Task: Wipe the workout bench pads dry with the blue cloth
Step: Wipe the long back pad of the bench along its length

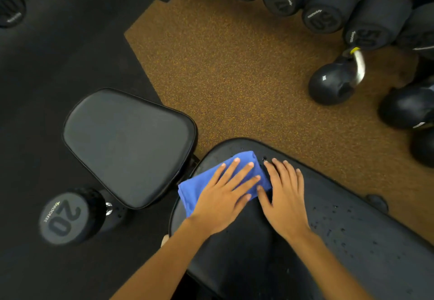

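- Flooring of black rubber [47, 76] and brown speckled matting [234, 64] lies under the bench and the loose weights.
- The long black padded backrest pad [352, 252] runs in from the lower right.
- The squarish black seat pad [126, 144] sits just off the backrest pad's far left end. It looks matte, with no drops visible.
- A row of black round-headed dumbbells [324, 15] lines the top right. A black dumbbell marked 20 [63, 217] and a black kettlebell [331, 85] lie on the floor.
- The folded blue cloth [195, 191] lies on the backrest pad's far left end, reaching its left edge.
- The left hand [223, 198] presses flat on the cloth, fingers straight and spread, gripping nothing.
- The right hand [284, 198] lies flat on bare pad just beside the cloth's right edge, fingers straight, holding nothing.
- Small water droplets [335, 207] bead the backrest pad's right stretch, so wiping seems barely begun and most of this pad remains to dry.
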Available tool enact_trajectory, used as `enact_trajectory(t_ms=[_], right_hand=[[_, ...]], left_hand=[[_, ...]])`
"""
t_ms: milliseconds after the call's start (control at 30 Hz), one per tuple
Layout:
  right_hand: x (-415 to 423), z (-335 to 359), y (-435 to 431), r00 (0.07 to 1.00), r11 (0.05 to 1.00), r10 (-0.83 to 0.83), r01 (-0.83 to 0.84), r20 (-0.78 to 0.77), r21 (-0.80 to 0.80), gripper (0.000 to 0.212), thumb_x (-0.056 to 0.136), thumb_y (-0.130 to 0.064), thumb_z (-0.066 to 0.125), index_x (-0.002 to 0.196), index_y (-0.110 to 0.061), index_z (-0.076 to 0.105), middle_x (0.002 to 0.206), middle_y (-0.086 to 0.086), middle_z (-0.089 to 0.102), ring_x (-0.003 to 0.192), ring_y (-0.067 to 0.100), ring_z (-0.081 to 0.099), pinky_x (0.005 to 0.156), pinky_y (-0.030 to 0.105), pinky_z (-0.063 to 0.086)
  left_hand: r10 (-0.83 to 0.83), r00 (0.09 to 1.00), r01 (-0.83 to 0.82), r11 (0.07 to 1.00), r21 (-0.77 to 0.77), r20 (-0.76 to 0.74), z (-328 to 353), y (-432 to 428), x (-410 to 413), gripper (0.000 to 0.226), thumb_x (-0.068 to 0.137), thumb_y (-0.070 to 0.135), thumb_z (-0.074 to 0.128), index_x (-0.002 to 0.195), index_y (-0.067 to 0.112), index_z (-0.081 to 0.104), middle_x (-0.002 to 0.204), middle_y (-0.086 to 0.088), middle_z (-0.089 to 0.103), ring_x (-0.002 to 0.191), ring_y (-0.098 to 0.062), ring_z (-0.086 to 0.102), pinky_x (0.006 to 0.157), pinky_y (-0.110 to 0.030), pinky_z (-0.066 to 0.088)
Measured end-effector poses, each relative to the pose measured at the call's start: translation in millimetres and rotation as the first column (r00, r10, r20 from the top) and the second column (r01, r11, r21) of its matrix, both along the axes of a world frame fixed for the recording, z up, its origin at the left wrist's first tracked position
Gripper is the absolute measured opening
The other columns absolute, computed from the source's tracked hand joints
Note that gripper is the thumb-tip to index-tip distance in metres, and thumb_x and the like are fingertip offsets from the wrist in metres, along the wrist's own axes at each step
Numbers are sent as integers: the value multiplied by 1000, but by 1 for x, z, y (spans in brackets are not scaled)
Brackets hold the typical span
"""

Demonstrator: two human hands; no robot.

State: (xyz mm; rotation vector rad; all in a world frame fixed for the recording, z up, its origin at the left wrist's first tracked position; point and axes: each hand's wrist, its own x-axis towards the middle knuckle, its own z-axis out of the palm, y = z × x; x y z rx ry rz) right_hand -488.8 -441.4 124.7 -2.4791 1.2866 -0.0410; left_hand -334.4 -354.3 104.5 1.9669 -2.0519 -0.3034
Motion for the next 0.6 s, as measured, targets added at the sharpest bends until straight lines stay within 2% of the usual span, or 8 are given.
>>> enact_trajectory(t_ms=[67,133,300,367,433,500,600], right_hand=[[-9,-1,4,996,1000,-12,10,-87,-28,63,90,-48,36,139,-10,44,145,13,42,138,33,30,113,51,13],[-15,-3,6,988,999,-23,19,-151,-27,69,89,-55,34,142,-11,40,149,13,36,141,36,25,113,56,11],[-23,-11,9,971,999,-4,-5,-238,-39,76,87,-63,33,146,-15,34,155,12,27,144,37,16,112,60,5],[-23,-11,9,967,999,-4,-9,-253,-49,76,86,-62,34,145,-14,38,154,14,28,143,39,18,110,63,8],[-24,-11,9,966,998,4,-21,-258,-61,75,86,-60,34,143,-11,41,154,16,29,143,38,20,111,63,11],[-25,-11,11,968,997,10,-28,-251,-69,75,90,-60,31,145,-10,38,155,16,27,145,36,18,113,62,12],[-24,-12,12,967,996,30,-50,-252,-72,76,93,-59,26,149,-9,28,157,16,23,146,33,16,114,59,15]], left_hand=[[-33,996,28,998,58,88,-12,-6,2,46,103,37,19,146,26,33,154,1,27,143,-24,15,113,-43,16],[-7,992,-2,997,73,125,-19,-13,4,48,103,37,12,147,27,28,154,2,27,143,-25,19,111,-45,18],[316,943,-324,944,67,107,-17,-57,-22,49,97,36,27,144,24,35,151,-1,34,139,-32,28,109,-48,20],[328,941,-334,939,75,82,-15,-63,-36,50,97,35,28,144,21,36,151,-1,34,140,-32,26,110,-48,19],[240,966,-248,966,77,97,-16,-53,-37,49,99,36,26,145,21,34,152,2,31,141,-30,23,111,-46,18],[222,970,-229,971,63,95,-19,-40,-25,49,101,39,19,145,22,33,152,4,30,142,-25,22,112,-44,18],[408,911,-411,910,48,63,-24,-41,-5,50,101,41,16,145,22,34,151,2,32,141,-24,22,112,-41,17]])
